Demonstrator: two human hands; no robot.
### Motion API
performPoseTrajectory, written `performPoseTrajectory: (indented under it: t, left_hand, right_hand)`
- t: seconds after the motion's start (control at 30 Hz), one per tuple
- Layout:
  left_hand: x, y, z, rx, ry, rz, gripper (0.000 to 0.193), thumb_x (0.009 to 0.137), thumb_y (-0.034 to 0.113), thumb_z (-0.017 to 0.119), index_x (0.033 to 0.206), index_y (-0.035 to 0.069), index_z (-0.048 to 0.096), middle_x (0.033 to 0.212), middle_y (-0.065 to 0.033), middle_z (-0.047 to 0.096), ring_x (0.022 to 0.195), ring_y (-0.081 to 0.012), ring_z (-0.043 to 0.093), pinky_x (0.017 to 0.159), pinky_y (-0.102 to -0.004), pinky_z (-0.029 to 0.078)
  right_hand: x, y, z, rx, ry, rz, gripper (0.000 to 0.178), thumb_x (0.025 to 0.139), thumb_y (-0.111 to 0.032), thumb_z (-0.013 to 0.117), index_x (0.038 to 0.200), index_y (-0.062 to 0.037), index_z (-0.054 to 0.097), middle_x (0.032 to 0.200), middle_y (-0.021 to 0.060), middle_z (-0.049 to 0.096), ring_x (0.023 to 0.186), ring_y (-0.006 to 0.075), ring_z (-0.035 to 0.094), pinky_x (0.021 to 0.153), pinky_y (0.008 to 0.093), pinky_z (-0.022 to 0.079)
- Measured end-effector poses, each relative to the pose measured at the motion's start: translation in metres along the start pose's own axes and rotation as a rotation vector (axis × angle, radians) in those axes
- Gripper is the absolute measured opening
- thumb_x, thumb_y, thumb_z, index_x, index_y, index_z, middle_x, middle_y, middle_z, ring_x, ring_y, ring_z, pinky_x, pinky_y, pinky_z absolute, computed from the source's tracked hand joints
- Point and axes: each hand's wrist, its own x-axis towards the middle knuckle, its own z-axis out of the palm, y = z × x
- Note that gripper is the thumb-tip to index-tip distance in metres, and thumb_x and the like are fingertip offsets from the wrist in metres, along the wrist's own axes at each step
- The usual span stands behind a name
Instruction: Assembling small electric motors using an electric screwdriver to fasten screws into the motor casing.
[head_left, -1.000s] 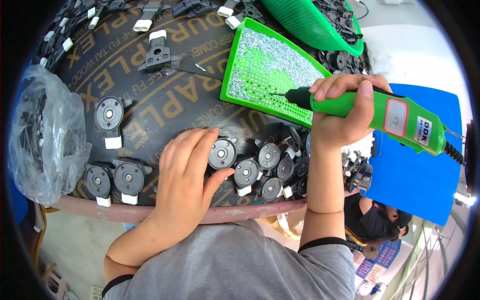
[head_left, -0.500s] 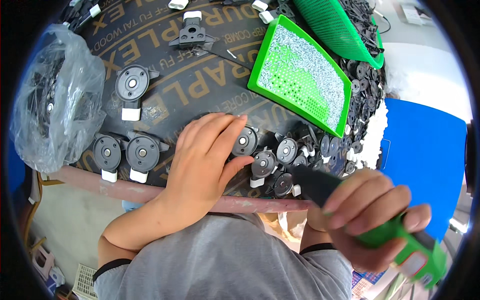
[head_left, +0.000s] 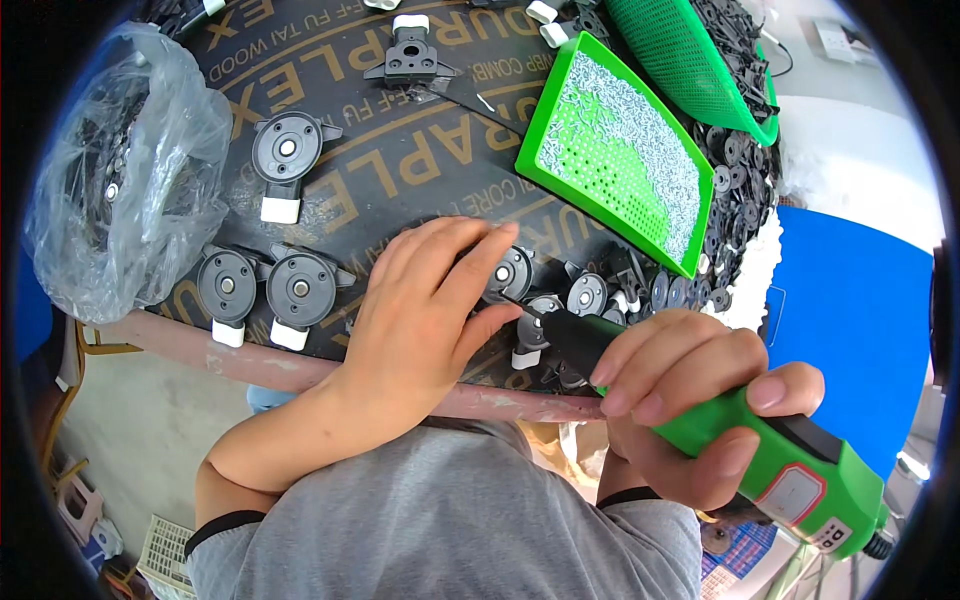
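Note:
My left hand (head_left: 420, 300) is closed over a black round plastic part (head_left: 515, 270) near the table's front edge; the fingers hide much of it. In my right hand (head_left: 690, 385) is a green electric screwdriver (head_left: 800, 480) with a black nose. Its thin bit slants left and meets the lower rim of the held part, by my left thumb; whether a screw sits there I cannot make out. Just right of it lie a similar round part with a white end (head_left: 530, 340) and another round part (head_left: 587, 294).
A green perforated tray (head_left: 528, 160) of small silver screws stands beyond my hands. Behind it is a green mesh basket (head_left: 690, 75) of black parts. Left are several round assemblies (head_left: 301, 287) and a clear plastic bag (head_left: 150, 200). More black parts (head_left: 735, 150) pile up right.
My right hand has brought the screwdriver left, so its bit now reaches the held part. My left hand stays over that part. The whole view has shifted slightly.

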Motion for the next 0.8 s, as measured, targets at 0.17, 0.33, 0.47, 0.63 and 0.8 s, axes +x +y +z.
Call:
performPoseTrajectory:
  t: [0.17,0.33,0.47,0.63,0.8]
  left_hand:
    - [0.0016,-0.0023,-0.0001,-0.07,0.06,0.077,0.048,0.069,0.004,0.081,0.115,0.01,0.068,0.127,-0.0129,0.058,0.117,-0.0339,0.055,0.095,-0.0415,0.047]
    - [0.0009,-0.0035,0.0021,-0.078,0.138,0.123,0.026,0.07,0.008,0.078,0.094,0.006,0.068,0.123,-0.0112,0.059,0.112,-0.0344,0.057,0.092,-0.0448,0.046]
    - [0.0,-0.0044,0.0026,-0.042,0.142,0.136,0.027,0.068,0.008,0.078,0.092,0.006,0.068,0.121,-0.0102,0.06,0.111,-0.0334,0.058,0.091,-0.0445,0.047]
    - [0.0006,-0.0044,0.004,-0.038,0.166,0.157,0.027,0.065,0.008,0.079,0.089,0.005,0.066,0.12,-0.01,0.06,0.11,-0.0326,0.059,0.089,-0.044,0.047]
    - [0.0034,-0.0013,0.0016,-0.041,0.13,0.13,0.041,0.068,0.011,0.08,0.106,0.005,0.065,0.12,-0.0106,0.06,0.112,-0.033,0.058,0.092,-0.0451,0.046]
  right_hand:
    - [0.0057,-0.0073,-0.0015,0.088,0.049,0.0,0.031,0.097,-0.025,0.05,0.119,-0.0053,0.039,0.072,0.0107,0.053,0.053,0.0206,0.054,0.047,0.0345,0.052]
    - [0.0082,-0.0085,-0.0002,0.09,0.049,-0.058,0.031,0.098,-0.026,0.05,0.117,-0.0033,0.041,0.072,0.011,0.052,0.053,0.0196,0.053,0.046,0.0323,0.052]
    - [0.0053,-0.0085,0.0003,0.093,0.036,-0.053,0.031,0.098,-0.026,0.05,0.118,-0.0036,0.041,0.072,0.0113,0.052,0.054,0.0198,0.053,0.046,0.0321,0.052]
    - [0.0026,-0.0081,0.0002,0.054,0.0,-0.067,0.032,0.098,-0.025,0.051,0.12,-0.0037,0.041,0.073,0.0117,0.053,0.057,0.0204,0.056,0.048,0.0321,0.054]
    - [0.001,-0.0105,0.0029,0.011,0.015,-0.051,0.031,0.099,-0.025,0.05,0.121,-0.0045,0.04,0.074,0.012,0.054,0.058,0.0212,0.058,0.048,0.0326,0.055]
